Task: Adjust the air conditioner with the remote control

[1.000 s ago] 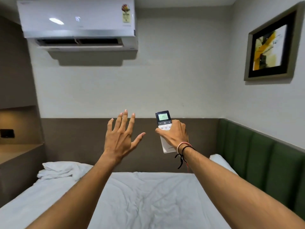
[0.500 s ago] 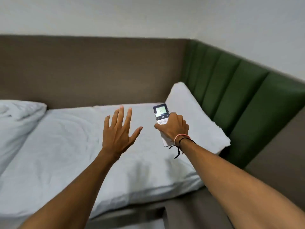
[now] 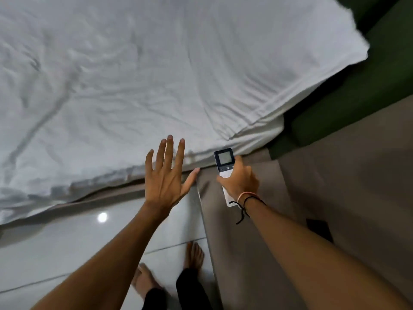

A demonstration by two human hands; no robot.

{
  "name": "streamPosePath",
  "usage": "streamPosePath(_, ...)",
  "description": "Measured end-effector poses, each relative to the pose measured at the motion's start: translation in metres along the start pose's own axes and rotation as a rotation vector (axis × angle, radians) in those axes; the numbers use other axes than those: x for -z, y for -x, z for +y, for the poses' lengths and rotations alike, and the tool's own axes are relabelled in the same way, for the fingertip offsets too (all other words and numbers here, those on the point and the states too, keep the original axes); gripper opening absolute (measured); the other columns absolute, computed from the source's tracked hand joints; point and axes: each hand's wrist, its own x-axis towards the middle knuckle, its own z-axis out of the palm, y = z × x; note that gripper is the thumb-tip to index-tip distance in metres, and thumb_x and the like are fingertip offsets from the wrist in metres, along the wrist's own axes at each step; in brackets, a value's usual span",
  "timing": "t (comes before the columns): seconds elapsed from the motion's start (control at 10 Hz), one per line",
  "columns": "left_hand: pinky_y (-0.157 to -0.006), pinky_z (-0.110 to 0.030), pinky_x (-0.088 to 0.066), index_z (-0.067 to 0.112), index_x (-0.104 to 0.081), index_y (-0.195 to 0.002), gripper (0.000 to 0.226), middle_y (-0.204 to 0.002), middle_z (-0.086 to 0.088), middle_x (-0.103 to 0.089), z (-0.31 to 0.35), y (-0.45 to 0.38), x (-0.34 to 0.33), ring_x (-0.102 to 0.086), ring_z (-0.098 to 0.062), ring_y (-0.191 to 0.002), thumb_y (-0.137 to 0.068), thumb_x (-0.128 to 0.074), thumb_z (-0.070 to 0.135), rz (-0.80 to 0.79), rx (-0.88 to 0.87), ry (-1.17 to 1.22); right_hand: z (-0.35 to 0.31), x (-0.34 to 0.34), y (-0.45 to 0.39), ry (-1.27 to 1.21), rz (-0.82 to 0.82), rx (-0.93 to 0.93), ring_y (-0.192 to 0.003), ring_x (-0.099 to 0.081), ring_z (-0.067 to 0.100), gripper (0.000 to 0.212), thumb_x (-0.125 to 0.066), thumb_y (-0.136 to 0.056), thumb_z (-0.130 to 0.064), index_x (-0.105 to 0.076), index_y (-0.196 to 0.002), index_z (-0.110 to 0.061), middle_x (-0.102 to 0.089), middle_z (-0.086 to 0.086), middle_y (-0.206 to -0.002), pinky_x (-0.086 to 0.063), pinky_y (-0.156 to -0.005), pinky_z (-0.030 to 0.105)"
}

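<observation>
Head view has swung sharply downward: the air conditioner that filled the upper left a second ago is gone from sight, and the bed (image 3: pixel 134 86), glossy floor tiles (image 3: pixel 67 242) and the person's bare feet (image 3: pixel 194 253) now fill the picture. Left hand (image 3: pixel 165 182) is spread flat and empty, fingers apart, hovering over the bed's edge much as before. Just to its right, not touching it, the right hand (image 3: pixel 240 183) stays wrapped round the lower body of the remote control (image 3: pixel 224 163), whose screen end sticks up beyond the knuckles. Wrist cords (image 3: pixel 244 202) hang below that hand.

With the unit out of frame, I judge the adjusting is probably finished or paused.

Writing: the remote's screen is too blurred to read; only a power symbol shows beneath it.
</observation>
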Motion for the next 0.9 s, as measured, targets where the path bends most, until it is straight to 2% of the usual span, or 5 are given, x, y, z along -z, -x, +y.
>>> streamPosePath(0.2,-0.124,-0.057,-0.022,0.020,-0.009,-0.161,0.080,-0.170,-0.016,-0.014,0.016,0.023,-0.099,-0.013,-0.029,-0.157,-0.099,-0.021,0.068,-0.044,-0.017,0.010,0.074,-0.070,-0.038,0.031,-0.048,-0.097,-0.115,-0.062,0.036,0.057,-0.079,-0.075,-0.033,-0.059,-0.125,-0.013,-0.063,0.015,-0.126,-0.054,-0.092,0.042)
streamPosePath(0.4,-0.122,-0.059,-0.024,0.020,-0.009,-0.161,0.076,-0.169,-0.019,-0.014,0.022,0.039,-0.153,-0.013,-0.031,-0.157,-0.101,-0.023,0.064,-0.067,-0.066,-0.008,0.114,-0.118,-0.047,0.128,-0.027,-0.095,-0.113,-0.063,0.036,0.056,-0.079,-0.079,-0.034,-0.060,-0.125,-0.008,-0.062,0.018,-0.124,-0.057,-0.088,0.042)
streamPosePath(0.6,-0.124,-0.058,-0.022,0.019,-0.008,-0.161,0.076,-0.170,-0.018,-0.012,0.019,0.039,-0.171,-0.012,-0.030,-0.157,-0.101,-0.016,0.065,-0.108,-0.032,0.013,0.134,-0.140,-0.055,0.158,-0.025,-0.080,-0.121,-0.057,0.036,0.062,-0.079,-0.082,-0.032,-0.055,-0.133,-0.009,-0.047,0.017,-0.138,-0.056,-0.095,0.044)
streamPosePath(0.7,-0.124,-0.058,-0.020,0.020,-0.007,-0.161,0.076,-0.170,-0.018,-0.011,0.018,0.042,-0.176,-0.010,-0.030,-0.157,-0.101,-0.013,0.065,-0.117,-0.037,0.006,0.137,-0.145,-0.055,0.187,-0.007,-0.066,-0.123,-0.055,0.036,0.064,-0.078,-0.083,-0.035,-0.053,-0.137,-0.010,-0.047,0.018,-0.140,-0.053,-0.093,0.042)
streamPosePath(0.9,-0.125,-0.058,-0.019,0.021,-0.008,-0.161,0.075,-0.170,-0.018,-0.011,0.014,0.047,-0.166,-0.010,-0.030,-0.157,-0.101,-0.018,0.065,-0.126,-0.023,0.025,0.131,-0.142,-0.050,0.315,0.043,-0.020,-0.131,-0.047,0.034,0.096,-0.075,-0.078,-0.057,-0.035,-0.153,-0.014,-0.042,0.017,-0.148,-0.050,-0.093,0.046)
